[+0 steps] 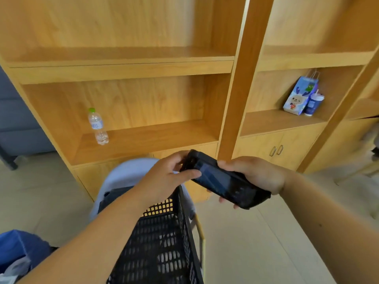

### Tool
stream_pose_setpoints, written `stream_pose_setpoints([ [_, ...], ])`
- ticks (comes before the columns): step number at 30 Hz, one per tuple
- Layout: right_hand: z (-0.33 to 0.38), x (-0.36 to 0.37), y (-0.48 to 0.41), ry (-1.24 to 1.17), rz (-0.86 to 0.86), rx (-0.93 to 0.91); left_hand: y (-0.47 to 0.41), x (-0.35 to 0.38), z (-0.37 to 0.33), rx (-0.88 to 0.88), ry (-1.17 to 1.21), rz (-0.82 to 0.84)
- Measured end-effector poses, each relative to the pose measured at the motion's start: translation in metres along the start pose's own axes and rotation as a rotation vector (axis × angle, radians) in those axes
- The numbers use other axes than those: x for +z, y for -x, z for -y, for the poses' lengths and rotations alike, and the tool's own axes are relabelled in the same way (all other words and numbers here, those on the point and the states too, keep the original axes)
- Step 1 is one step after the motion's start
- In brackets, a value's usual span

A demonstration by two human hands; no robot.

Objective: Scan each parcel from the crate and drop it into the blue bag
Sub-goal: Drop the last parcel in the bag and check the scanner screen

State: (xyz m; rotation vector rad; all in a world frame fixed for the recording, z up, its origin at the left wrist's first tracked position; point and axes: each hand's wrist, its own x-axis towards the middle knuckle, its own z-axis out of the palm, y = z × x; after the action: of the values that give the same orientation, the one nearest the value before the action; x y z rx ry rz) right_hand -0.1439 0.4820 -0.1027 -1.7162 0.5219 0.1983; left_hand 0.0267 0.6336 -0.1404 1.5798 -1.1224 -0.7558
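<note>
A black handheld scanner (pixel 223 180) is held in both hands above the floor, its dark screen facing up. My right hand (pixel 258 175) grips its near end, fingers wrapped underneath. My left hand (pixel 168 175) holds the far end, thumb lying across the top edge. Below my left forearm stands the black perforated crate (pixel 164 242) on a pale chair; I see no parcel inside it from this angle. The blue bag (pixel 22 247) shows at the lower left corner, with something grey in it.
A wooden shelf unit (pixel 127 66) fills the background. A clear water bottle (pixel 98 127) stands on its left shelf; a printed paper bag (pixel 299 96) and a blue cup (pixel 313 104) sit on the right shelf. A grey sofa (pixel 18 124) is far left.
</note>
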Motion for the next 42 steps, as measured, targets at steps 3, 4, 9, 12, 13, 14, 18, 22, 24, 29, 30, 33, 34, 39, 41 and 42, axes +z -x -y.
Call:
stream_pose_setpoints([
  [3, 0.001, -0.027, 0.02, 0.055, -0.022, -0.046, -0.021, 0.022, -0.02, 0.021, 0.115, -0.043],
  [4, 0.001, -0.038, 0.027, 0.106, -0.083, -0.057, -0.028, 0.03, -0.027, 0.036, 0.124, -0.053],
  [9, -0.01, -0.109, 0.06, 0.192, -0.207, -0.145, -0.078, 0.071, -0.051, 0.045, 0.167, -0.155],
  [12, -0.019, -0.161, 0.077, 0.181, -0.283, -0.225, -0.117, 0.109, -0.069, 0.009, 0.183, -0.203],
  [13, -0.022, -0.181, 0.079, 0.178, -0.32, -0.233, -0.133, 0.124, -0.075, 0.001, 0.188, -0.222],
  [14, -0.025, -0.199, 0.083, 0.174, -0.357, -0.226, -0.149, 0.14, -0.083, -0.008, 0.188, -0.234],
  [18, -0.035, -0.265, 0.094, 0.173, -0.498, -0.155, -0.208, 0.198, -0.109, -0.081, 0.163, -0.239],
  [22, -0.037, -0.325, 0.102, 0.128, -0.55, -0.143, -0.258, 0.233, -0.131, -0.104, 0.222, -0.257],
  [24, -0.037, -0.351, 0.102, -0.027, -0.62, -0.109, -0.279, 0.24, -0.139, -0.079, 0.236, -0.288],
  [29, -0.031, -0.414, 0.089, -0.393, -0.736, -0.103, -0.321, 0.234, -0.138, -0.082, -0.086, -0.313],
  [30, -0.03, -0.426, 0.084, -0.424, -0.746, -0.11, -0.329, 0.231, -0.136, -0.096, -0.159, -0.301],
  [33, -0.025, -0.462, 0.062, -0.477, -0.796, -0.118, -0.358, 0.222, -0.133, -0.123, -0.334, -0.277],
  [34, -0.023, -0.474, 0.054, -0.494, -0.813, -0.121, -0.37, 0.22, -0.132, -0.126, -0.383, -0.277],
  [39, -0.01, -0.54, 0.01, -0.448, -0.886, -0.148, -0.444, 0.215, -0.134, -0.097, -0.56, -0.287],
  [41, -0.003, -0.568, -0.009, -0.449, -0.899, -0.168, -0.476, 0.214, -0.134, -0.072, -0.603, -0.3],
  [42, 0.002, -0.584, -0.02, -0.451, -0.894, -0.18, -0.495, 0.213, -0.134, -0.068, -0.634, -0.309],
])
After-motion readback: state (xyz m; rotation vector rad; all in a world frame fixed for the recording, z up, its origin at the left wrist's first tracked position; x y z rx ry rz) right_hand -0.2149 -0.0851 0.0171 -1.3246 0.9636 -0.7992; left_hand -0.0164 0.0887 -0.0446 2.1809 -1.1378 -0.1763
